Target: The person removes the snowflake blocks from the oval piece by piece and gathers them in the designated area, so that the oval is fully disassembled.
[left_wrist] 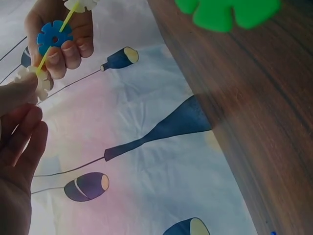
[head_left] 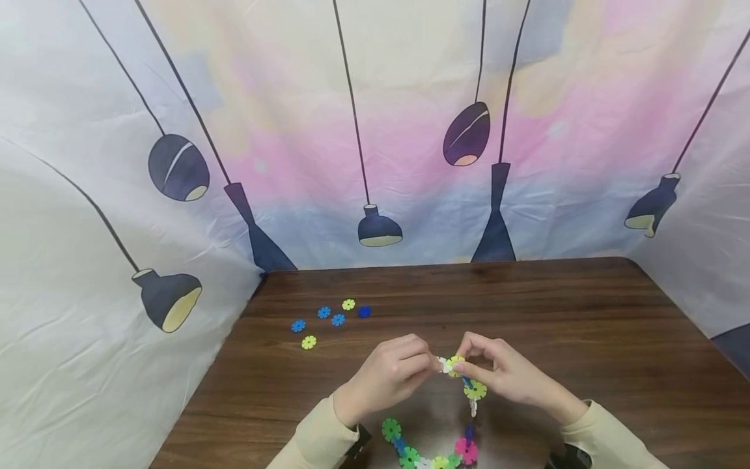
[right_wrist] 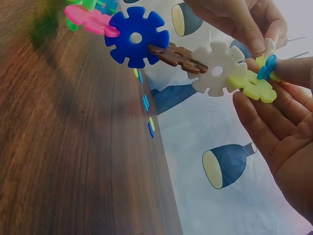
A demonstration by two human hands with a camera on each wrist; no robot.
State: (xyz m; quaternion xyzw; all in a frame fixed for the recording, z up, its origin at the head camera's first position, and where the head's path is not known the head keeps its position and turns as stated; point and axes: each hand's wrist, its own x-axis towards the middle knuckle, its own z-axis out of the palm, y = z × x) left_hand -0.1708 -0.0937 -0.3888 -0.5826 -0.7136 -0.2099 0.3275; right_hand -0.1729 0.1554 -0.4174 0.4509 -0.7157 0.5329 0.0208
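Note:
My left hand [head_left: 395, 368] pinches a white notched disc [left_wrist: 24, 76] between thumb and fingers. Facing it, my right hand [head_left: 510, 372] pinches a yellow notched disc [head_left: 454, 366] at the end of a linked chain; the white disc meets the yellow one's edge. From there the chain runs through a light-blue disc [left_wrist: 55, 38], another yellow disc [right_wrist: 253, 86], a white disc [right_wrist: 217, 69], a brown one [right_wrist: 177, 58] and a dark-blue one [right_wrist: 136, 37]. A pink disc [head_left: 466, 451] and a green disc [head_left: 391, 430] belong to its lower curve, partly cut off by the frame.
Several loose discs lie on the wooden table [head_left: 586, 312] at the back left, among them a yellow disc [head_left: 308, 342], a light-blue disc [head_left: 298, 326] and a dark-blue disc [head_left: 364, 312]. A cloth [head_left: 305, 163] printed with lamps hangs behind and beside the table.

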